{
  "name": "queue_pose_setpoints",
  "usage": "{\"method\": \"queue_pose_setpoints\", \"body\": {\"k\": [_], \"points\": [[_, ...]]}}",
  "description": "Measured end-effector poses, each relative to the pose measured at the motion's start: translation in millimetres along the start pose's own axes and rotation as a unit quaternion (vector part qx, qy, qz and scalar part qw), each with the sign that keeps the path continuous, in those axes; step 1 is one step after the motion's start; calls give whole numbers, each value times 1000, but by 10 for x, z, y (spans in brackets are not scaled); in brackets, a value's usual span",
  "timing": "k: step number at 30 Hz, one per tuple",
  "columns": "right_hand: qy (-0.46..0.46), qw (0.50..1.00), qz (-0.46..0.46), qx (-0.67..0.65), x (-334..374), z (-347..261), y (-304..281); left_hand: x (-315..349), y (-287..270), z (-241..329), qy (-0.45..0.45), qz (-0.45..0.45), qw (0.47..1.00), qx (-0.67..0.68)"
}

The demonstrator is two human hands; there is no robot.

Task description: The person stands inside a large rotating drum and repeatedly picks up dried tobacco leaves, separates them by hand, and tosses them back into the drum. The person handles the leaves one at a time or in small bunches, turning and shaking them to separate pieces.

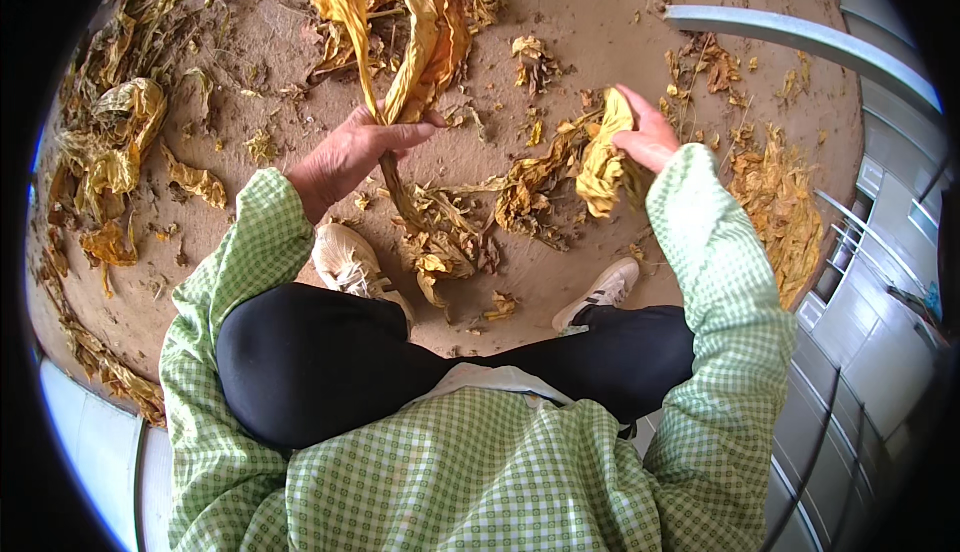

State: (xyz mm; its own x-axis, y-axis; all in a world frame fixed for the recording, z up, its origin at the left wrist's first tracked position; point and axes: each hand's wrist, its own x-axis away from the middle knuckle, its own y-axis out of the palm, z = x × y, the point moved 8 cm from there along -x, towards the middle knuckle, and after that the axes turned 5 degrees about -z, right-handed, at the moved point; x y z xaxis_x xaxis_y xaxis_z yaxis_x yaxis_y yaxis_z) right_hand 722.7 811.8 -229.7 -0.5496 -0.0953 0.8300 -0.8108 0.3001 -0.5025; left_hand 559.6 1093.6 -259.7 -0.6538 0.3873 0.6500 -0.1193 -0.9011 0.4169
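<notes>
My left hand (352,152) is closed round the stems of a few long dried tobacco leaves (425,37). Their yellow-orange blades stretch away from me, and the brown stem ends hang below my fist. Over to the right, my right hand (650,137) grips a crumpled yellow tobacco leaf (602,167) between thumb and fingers. Part of that leaf hides behind the hand and cuff. Between my hands, brown and yellow leaf scraps (535,192) lie on the floor, with more curled leaf pieces (440,252) by my left shoe.
A large heap of dried leaves (125,142) spreads along the left side. Another flattened yellow pile (778,207) lies beyond my right forearm. A pale curved metal bar (800,32) crosses the upper right. My shoes (610,287) rest on the brown floor, littered with leaf bits.
</notes>
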Motion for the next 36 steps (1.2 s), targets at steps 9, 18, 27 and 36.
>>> {"method": "queue_pose_setpoints", "body": {"k": [9,18,27,36], "points": [[-189,920,-184,-290,298,-875,-26,367,-489,241,143,-37,929,338],[-198,886,-196,-370,692,-1881,-102,653,-521,1104,24,36,997,-70],[-133,942,-113,-288,692,-2431,-406,667,-943,1017,113,-6,962,248],[16,935,-14,353,706,-2283,-1054,1147,-1506,1649,222,130,938,234]]}}
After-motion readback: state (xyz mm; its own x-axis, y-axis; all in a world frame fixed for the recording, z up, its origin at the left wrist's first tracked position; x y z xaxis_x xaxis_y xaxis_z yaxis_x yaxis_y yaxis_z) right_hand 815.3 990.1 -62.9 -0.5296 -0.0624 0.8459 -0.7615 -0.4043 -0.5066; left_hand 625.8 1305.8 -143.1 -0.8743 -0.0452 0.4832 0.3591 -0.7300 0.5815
